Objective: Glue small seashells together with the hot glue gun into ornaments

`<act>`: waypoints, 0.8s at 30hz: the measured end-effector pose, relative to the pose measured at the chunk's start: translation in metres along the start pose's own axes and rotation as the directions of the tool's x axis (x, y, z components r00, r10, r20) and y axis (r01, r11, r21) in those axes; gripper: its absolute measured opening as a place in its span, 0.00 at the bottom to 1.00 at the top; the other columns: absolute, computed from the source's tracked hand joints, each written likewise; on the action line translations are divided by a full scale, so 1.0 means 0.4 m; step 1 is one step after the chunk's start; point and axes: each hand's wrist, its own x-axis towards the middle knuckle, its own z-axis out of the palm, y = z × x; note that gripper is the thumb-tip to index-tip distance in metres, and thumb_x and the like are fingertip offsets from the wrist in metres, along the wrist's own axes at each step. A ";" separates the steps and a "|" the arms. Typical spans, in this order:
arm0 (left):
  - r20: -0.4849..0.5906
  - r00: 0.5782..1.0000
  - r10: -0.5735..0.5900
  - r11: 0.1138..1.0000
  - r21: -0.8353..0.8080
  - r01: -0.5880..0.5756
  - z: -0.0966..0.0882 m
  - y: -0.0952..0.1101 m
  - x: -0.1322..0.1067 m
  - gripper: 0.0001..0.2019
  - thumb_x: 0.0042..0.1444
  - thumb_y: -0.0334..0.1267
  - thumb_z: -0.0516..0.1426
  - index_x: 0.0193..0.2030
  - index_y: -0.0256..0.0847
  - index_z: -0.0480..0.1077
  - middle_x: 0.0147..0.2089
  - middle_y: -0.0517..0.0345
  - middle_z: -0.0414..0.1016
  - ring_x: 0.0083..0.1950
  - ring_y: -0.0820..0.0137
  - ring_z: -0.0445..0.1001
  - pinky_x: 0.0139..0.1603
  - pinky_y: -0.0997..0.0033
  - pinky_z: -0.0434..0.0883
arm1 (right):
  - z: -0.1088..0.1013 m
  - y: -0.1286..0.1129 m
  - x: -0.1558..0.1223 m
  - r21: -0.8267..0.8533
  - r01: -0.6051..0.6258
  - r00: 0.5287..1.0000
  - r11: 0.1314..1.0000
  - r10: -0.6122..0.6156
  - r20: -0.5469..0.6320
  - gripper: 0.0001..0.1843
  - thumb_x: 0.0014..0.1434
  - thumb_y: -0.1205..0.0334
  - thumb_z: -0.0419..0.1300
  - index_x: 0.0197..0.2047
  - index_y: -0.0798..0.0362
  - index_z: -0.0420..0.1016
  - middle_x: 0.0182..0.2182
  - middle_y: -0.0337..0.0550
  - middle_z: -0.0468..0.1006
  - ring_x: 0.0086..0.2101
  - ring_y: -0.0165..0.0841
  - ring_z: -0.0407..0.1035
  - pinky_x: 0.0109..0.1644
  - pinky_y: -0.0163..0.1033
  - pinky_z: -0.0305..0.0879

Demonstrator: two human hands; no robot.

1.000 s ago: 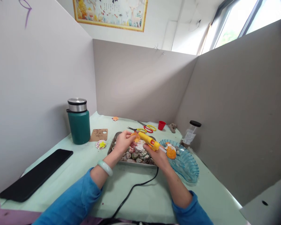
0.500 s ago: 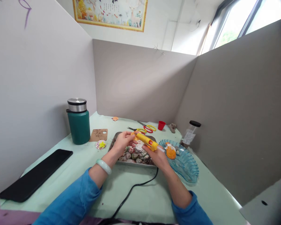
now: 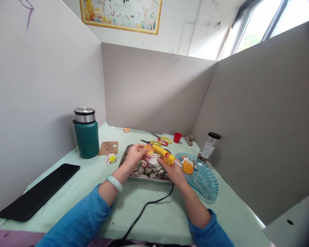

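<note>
Between the fingertips of my left hand [image 3: 136,156] is a small orange seashell [image 3: 149,149], held above a metal tray [image 3: 147,179]. My right hand [image 3: 173,171] is wrapped round a yellow glue gun [image 3: 162,153], with a clear glue stick [image 3: 178,163] poking out of its back end. The gun's nozzle points at the shell; whether it touches I cannot tell. Under both hands the tray holds shells and stones [image 3: 144,172]. A blue scalloped plate [image 3: 206,185] beside my right hand carries an orange shell piece [image 3: 187,167] and a few small shells.
A green flask [image 3: 86,139] stands at the left, near a brown card [image 3: 109,148], a decorated disc [image 3: 111,159] and a black pad [image 3: 41,192]. Scissors [image 3: 157,142] and a red cup [image 3: 177,138] lie behind the tray. A black cord [image 3: 146,204] crosses the front; a jar [image 3: 209,146] leans right.
The glue gun has shifted slightly right and back from the shell, showing more of the shell's face. My left hand has hardly moved.
</note>
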 end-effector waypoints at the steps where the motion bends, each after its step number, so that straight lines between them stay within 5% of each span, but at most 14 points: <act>1: -0.007 1.000 0.017 1.000 0.017 -0.017 0.000 -0.003 0.001 0.16 0.48 0.40 0.64 0.37 0.35 0.64 0.25 0.57 0.75 0.24 0.69 0.76 0.23 0.73 0.73 | 0.000 0.000 0.000 -0.005 0.001 1.000 1.000 -0.001 0.008 0.22 0.51 0.45 0.63 0.36 0.58 0.77 0.30 0.45 0.78 0.31 0.37 0.69 0.36 0.39 0.66; 8: -0.068 0.995 0.078 0.993 0.097 -0.071 0.000 -0.008 0.007 0.16 0.49 0.42 0.64 0.38 0.36 0.64 0.24 0.59 0.76 0.25 0.68 0.77 0.22 0.74 0.73 | -0.002 -0.006 -0.003 -0.014 0.003 1.000 1.000 -0.003 0.019 0.22 0.52 0.44 0.62 0.35 0.58 0.77 0.29 0.45 0.78 0.30 0.36 0.69 0.35 0.39 0.65; 24: -0.085 0.996 -0.017 0.997 -0.083 0.010 -0.015 0.028 0.004 0.13 0.49 0.37 0.63 0.38 0.32 0.67 0.26 0.55 0.76 0.25 0.71 0.76 0.24 0.76 0.73 | -0.005 0.001 0.004 0.005 -0.069 0.996 0.998 0.069 0.056 0.26 0.50 0.44 0.63 0.43 0.57 0.79 0.32 0.47 0.80 0.35 0.41 0.73 0.37 0.41 0.69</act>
